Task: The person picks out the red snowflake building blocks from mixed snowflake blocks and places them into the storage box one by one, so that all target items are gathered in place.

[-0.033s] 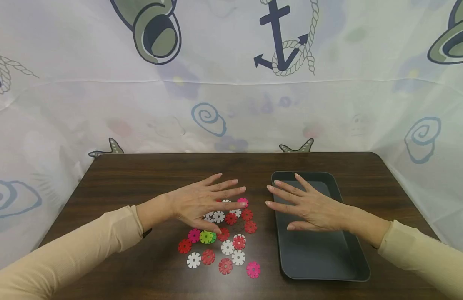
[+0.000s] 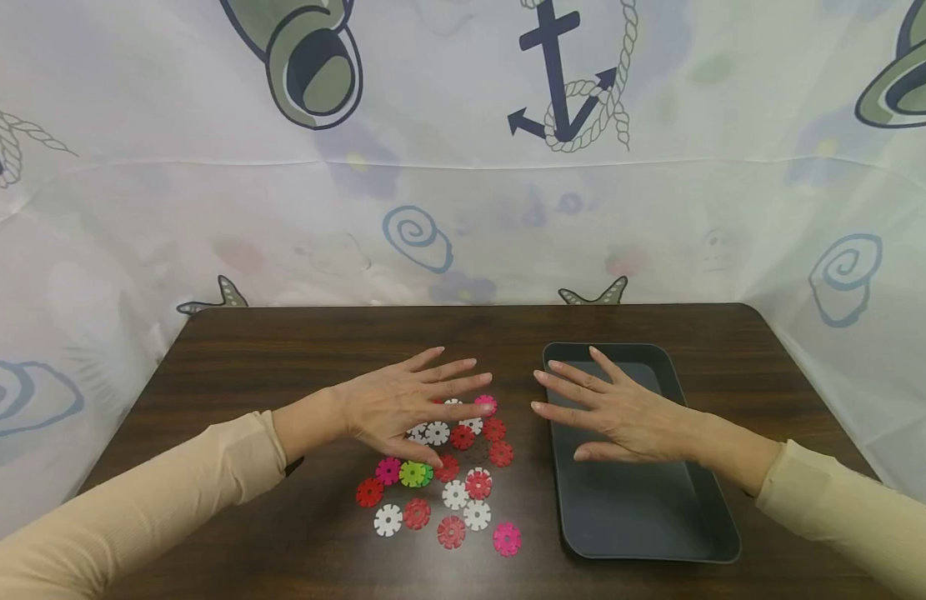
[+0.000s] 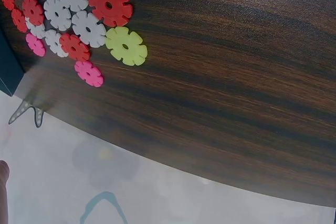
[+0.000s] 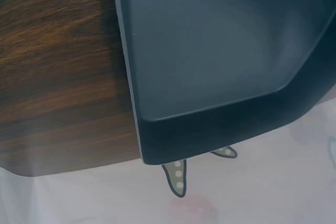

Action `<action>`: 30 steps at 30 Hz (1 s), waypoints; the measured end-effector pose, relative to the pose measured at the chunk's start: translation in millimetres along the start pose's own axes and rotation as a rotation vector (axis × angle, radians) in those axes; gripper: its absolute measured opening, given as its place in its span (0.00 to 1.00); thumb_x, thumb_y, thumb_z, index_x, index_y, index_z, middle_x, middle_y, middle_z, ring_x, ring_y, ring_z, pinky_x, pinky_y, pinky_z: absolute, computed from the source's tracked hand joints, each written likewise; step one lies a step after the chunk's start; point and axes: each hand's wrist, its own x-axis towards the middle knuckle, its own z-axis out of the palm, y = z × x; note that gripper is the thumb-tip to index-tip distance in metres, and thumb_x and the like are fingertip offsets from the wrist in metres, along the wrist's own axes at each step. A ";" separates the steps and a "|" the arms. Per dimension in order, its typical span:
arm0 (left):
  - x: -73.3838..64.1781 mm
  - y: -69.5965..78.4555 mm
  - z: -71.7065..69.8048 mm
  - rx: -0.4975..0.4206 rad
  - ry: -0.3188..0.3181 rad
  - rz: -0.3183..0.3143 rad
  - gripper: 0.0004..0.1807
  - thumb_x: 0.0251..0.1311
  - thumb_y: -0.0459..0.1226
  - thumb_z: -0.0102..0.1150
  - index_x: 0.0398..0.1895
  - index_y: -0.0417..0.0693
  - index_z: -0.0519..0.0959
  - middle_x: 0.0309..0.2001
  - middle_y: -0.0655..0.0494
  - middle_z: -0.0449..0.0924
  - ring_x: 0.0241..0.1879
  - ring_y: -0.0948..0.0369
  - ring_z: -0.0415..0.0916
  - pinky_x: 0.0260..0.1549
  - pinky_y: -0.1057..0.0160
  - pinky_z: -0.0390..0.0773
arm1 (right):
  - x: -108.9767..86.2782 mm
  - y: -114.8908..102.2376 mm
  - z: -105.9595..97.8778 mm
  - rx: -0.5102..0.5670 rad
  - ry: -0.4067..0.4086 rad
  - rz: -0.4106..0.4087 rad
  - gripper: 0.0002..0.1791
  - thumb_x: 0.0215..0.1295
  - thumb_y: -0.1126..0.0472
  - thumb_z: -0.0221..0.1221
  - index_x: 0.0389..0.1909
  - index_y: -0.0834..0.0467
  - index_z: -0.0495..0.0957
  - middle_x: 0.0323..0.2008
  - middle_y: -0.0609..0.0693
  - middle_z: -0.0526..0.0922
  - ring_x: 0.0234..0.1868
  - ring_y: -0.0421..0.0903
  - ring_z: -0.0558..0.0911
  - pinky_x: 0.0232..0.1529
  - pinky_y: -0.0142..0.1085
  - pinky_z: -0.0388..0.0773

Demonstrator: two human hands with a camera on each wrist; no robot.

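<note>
My left hand [image 2: 402, 406] hovers with spread, straight fingers over a loose group of notched plastic discs, hiding some of them. Among these are a red disc [image 2: 368, 492], a white disc [image 2: 387, 520], a green disc [image 2: 413, 474] and a pink disc [image 2: 507, 539]. In the left wrist view a yellow-green disc [image 3: 126, 46] lies beside a larger-looking red disc [image 3: 110, 4]. Over the dark grey rectangular tray [image 2: 643, 512], my right hand [image 2: 623, 414] is held palm down, its fingers spread and holding nothing. The tray's bare inside [image 4: 210, 51] shows in the right wrist view.
Both the discs and the tray rest on a dark wood-grain table [image 2: 297, 350]. Behind the table hangs a pale cloth [image 2: 478, 233] printed with anchors, shells and starfish. The tray's raised rim [image 4: 128, 72] stands right of the discs.
</note>
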 end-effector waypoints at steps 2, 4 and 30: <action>-0.2 0.1 -0.1 0.000 0.000 -0.002 0.43 0.61 0.67 0.36 0.74 0.59 0.47 0.75 0.52 0.41 0.74 0.49 0.38 0.66 0.39 0.48 | -0.1 -0.2 -0.1 0.001 0.004 0.001 0.36 0.69 0.33 0.33 0.71 0.47 0.56 0.73 0.54 0.50 0.73 0.53 0.50 0.65 0.63 0.44; -0.5 0.3 -0.1 0.002 -0.003 -0.007 0.43 0.61 0.67 0.35 0.74 0.59 0.47 0.75 0.52 0.40 0.74 0.49 0.38 0.66 0.39 0.49 | 0.1 -0.4 -0.4 0.001 0.008 0.003 0.36 0.69 0.33 0.33 0.71 0.47 0.56 0.73 0.54 0.50 0.73 0.53 0.50 0.65 0.63 0.45; -63.2 16.8 36.7 -0.568 0.357 -0.654 0.28 0.50 0.39 0.70 0.56 0.45 0.75 0.51 0.49 0.79 0.46 0.55 0.78 0.37 0.61 0.81 | -83.1 32.1 0.3 0.524 0.410 0.986 0.23 0.62 0.69 0.58 0.58 0.71 0.69 0.43 0.66 0.77 0.41 0.28 0.70 0.38 0.11 0.65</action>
